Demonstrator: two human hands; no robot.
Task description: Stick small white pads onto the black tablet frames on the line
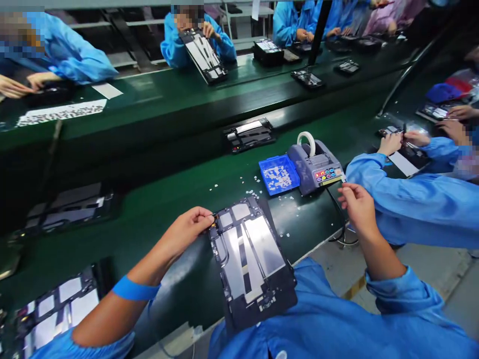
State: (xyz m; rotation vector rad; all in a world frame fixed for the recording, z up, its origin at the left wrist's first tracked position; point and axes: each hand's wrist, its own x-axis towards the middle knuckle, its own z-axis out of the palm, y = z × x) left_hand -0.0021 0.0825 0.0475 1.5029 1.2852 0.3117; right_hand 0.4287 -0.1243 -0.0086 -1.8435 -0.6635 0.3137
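An opened tablet point(251, 254) with silver battery panels and exposed boards lies tilted over the near table edge, against my blue coat. My left hand point(189, 229), closed in a pinch, grips its upper left corner; a blue band circles that wrist. At the front of a grey tape dispenser point(316, 167), my right hand point(357, 204) is closed, thumb and forefinger together. A small pale piece of tape point(344, 177) shows at these fingertips, by the outlet. A white tape roll point(307, 143) stands on top of the dispenser.
Beside the dispenser, a blue tray point(279, 175) holds small white scraps, with more scattered around it. Other opened tablets lie at left point(56, 311) and on the middle strip point(250, 134). A co-worker's sleeve point(407, 199) is close at right. People work across the line.
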